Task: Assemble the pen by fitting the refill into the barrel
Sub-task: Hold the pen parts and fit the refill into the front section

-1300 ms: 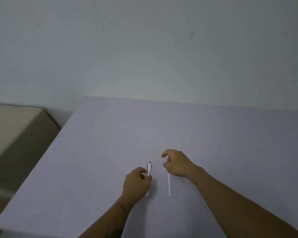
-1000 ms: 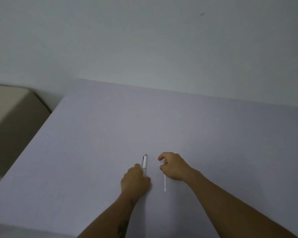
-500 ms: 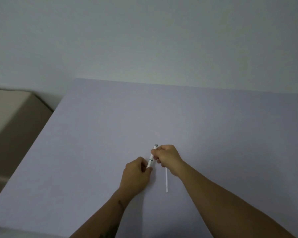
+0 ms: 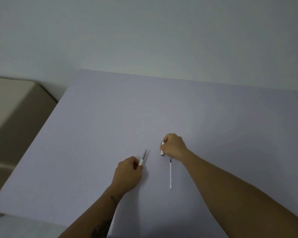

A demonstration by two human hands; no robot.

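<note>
My left hand grips the white pen barrel, whose grey pointed end sticks up and away from the fingers. My right hand is closed on a short white cap with a dark end, held just above the table and apart from the barrel. The thin white refill, dark at its far tip, lies flat on the table just below my right hand and to the right of my left hand. Neither hand touches the refill.
The pale lilac table runs from the wall to the near edge. A beige box-like piece of furniture stands off the table's left side.
Both hands were together on the pen; now my right hand has pulled the cap off and moved right, leaving the barrel's pointed end bare in my left hand. The refill has not moved.
</note>
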